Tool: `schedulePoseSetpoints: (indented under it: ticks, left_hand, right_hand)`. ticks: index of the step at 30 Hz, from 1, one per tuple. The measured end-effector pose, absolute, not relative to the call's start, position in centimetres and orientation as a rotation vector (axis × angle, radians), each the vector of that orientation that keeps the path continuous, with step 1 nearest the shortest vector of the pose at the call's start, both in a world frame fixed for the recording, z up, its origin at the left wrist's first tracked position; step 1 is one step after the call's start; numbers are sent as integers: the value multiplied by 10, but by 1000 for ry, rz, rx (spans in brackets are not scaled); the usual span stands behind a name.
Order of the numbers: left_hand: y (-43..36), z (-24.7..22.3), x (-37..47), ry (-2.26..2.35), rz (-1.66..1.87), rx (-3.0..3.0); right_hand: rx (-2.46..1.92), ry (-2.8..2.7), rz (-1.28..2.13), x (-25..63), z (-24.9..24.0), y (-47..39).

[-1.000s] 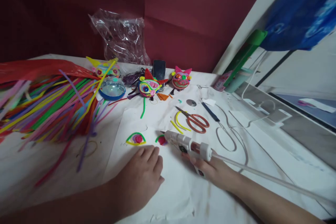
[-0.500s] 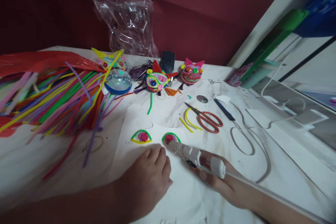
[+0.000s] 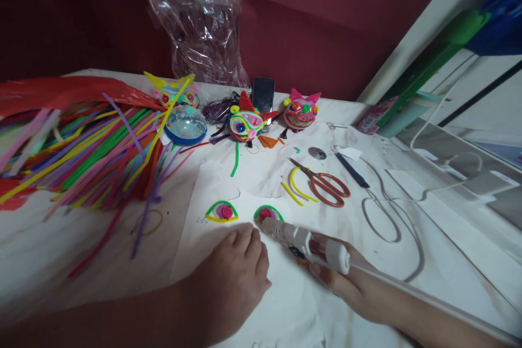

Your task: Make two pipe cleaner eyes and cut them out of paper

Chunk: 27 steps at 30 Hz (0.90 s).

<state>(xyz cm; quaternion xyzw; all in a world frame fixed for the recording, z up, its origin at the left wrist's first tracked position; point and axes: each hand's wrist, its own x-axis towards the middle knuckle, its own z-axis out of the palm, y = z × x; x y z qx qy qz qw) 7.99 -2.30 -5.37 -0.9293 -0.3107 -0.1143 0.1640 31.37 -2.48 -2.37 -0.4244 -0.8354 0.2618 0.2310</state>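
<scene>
My right hand (image 3: 338, 272) is wrapped round a white corded hot glue pen (image 3: 304, 239). Its tip touches or nearly touches the lower left edge of the right eye-shaped piece (image 3: 268, 213), green-rimmed with a pink centre. On the white paper (image 3: 204, 239), my left hand (image 3: 236, 277) rests with its fingers curled together, just below the two eye pieces; whether it pinches anything is hidden. The left eye piece (image 3: 222, 211), rimmed green and yellow, lies flat on the paper with nothing touching it.
Orange-handled scissors (image 3: 328, 187), yellow strips (image 3: 291, 194) and a dark blue tool (image 3: 352, 169) lie to the right. Behind stand colourful animal heads (image 3: 247, 122) and a phone (image 3: 263, 95). Many coloured fuzzy sticks (image 3: 93, 157) cover the left side; a grey cable loops at right.
The whole view has shifted slightly, so things sit a little further right. My hands and the glue pen keep nearly the same place beside the eye pieces.
</scene>
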Motion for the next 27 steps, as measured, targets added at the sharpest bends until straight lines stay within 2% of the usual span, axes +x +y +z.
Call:
schedulePoseSetpoints:
  ticks: [20,27]
  left_hand:
    - [-21,-53,78,-852,-365,-2628]
    - [-21,-53,79,-870,-382,-2628]
  right_hand:
    - [-1285,-2220,799,321,-27,-28]
    - [-1350,-2064,1079,346,-43,-28]
